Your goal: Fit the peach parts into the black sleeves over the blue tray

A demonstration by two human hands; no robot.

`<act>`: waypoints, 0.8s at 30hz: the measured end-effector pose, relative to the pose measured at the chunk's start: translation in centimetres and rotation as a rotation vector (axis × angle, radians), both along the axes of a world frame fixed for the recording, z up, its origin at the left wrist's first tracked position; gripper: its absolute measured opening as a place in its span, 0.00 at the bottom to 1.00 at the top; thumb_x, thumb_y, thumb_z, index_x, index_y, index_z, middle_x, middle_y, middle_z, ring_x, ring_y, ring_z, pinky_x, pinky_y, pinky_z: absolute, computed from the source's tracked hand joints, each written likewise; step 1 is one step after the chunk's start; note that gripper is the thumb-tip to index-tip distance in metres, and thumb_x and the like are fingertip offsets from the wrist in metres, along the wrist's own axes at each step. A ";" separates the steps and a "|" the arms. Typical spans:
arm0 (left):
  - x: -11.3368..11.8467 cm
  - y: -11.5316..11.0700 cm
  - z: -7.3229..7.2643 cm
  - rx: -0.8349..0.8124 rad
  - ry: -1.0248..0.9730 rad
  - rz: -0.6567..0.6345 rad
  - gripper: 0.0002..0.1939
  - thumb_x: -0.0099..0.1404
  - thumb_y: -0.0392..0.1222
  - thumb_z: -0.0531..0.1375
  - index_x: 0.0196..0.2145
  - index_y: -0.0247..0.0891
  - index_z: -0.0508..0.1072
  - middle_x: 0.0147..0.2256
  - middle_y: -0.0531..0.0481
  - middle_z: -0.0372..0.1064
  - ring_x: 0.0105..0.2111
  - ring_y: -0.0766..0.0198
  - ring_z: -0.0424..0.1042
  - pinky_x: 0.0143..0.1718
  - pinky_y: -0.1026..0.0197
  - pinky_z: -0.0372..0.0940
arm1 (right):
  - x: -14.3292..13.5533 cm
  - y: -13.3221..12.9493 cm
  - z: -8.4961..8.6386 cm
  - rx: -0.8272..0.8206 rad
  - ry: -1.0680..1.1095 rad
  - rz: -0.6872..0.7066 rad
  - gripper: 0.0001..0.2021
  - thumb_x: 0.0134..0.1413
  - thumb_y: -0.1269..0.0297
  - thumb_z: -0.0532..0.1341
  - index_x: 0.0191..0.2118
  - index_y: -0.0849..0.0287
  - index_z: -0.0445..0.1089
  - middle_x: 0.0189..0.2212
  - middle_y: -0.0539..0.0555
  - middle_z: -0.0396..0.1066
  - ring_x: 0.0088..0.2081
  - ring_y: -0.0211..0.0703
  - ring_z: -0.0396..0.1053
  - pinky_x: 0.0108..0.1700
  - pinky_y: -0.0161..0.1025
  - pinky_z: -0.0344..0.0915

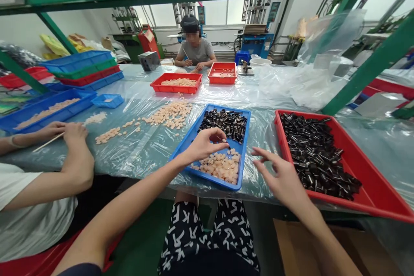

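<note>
Over the middle of a blue tray (181,152) is my left hand (208,143), its thumb and fingers pinched on a small dark piece. Black parts (223,123) fill the far half of that tray, and small beige pieces (223,167) lie in the near half. Between this tray and a large red tray (375,194), my right hand (274,170) hovers with its fingers spread and nothing in them. A heap of black parts (315,155) lies in the red tray.
Beige pieces (171,114) are scattered on the plastic-covered table (139,159). At the left, another person's hands (69,131) hold a thin stick. Across the table sits a person (197,49) behind two red trays. Green posts and a beam frame the table.
</note>
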State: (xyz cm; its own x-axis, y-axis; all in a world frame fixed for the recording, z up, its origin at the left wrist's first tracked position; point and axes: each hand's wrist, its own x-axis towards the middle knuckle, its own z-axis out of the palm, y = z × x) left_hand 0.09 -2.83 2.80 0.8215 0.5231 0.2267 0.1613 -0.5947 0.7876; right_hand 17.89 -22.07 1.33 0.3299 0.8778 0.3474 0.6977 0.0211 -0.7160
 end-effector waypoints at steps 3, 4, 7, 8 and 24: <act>-0.1 -3.2 0.9 -0.123 -0.182 0.010 0.13 0.62 0.48 0.65 0.35 0.35 0.72 0.33 0.50 0.73 0.32 0.66 0.73 0.34 0.64 0.69 | -2.4 1.9 0.0 -0.013 -0.051 0.090 0.19 0.65 0.55 0.57 0.57 0.56 0.69 0.43 0.56 0.77 0.36 0.47 0.75 0.40 0.43 0.70; -0.2 -3.8 1.1 -0.109 -0.198 0.017 0.12 0.61 0.48 0.65 0.34 0.35 0.72 0.32 0.50 0.73 0.32 0.67 0.72 0.33 0.65 0.68 | -2.9 2.4 0.0 0.000 -0.085 0.104 0.17 0.67 0.57 0.55 0.55 0.55 0.70 0.43 0.55 0.77 0.37 0.47 0.75 0.40 0.42 0.70; -1.1 -4.3 1.5 -0.085 -0.129 0.007 0.11 0.63 0.47 0.64 0.37 0.36 0.76 0.33 0.49 0.75 0.32 0.67 0.72 0.31 0.67 0.67 | -3.3 3.2 0.2 0.065 -0.232 0.123 0.15 0.70 0.62 0.51 0.50 0.54 0.73 0.43 0.55 0.77 0.40 0.47 0.76 0.37 0.39 0.68; -1.4 -4.1 1.7 -0.100 -0.085 -0.003 0.11 0.63 0.47 0.63 0.39 0.36 0.77 0.34 0.49 0.76 0.31 0.67 0.73 0.30 0.67 0.67 | -3.2 3.4 0.3 0.081 -0.297 0.125 0.15 0.70 0.63 0.50 0.49 0.55 0.73 0.43 0.55 0.77 0.40 0.47 0.76 0.36 0.38 0.67; -2.8 -0.8 0.6 -0.241 0.106 0.010 0.16 0.55 0.39 0.60 0.40 0.32 0.82 0.30 0.46 0.78 0.28 0.63 0.73 0.27 0.66 0.66 | -3.2 6.4 0.4 -0.010 -0.815 0.212 0.17 0.59 0.81 0.51 0.47 0.57 0.71 0.37 0.52 0.76 0.31 0.39 0.69 0.28 0.37 0.51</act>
State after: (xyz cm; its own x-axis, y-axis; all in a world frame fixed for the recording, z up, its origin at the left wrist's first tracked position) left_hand -2.75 -3.58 3.42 0.8287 0.5597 0.0076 0.2551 -0.3897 0.8849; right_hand 14.66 -15.70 1.76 -0.1934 0.8972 0.3970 0.9784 0.2067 0.0096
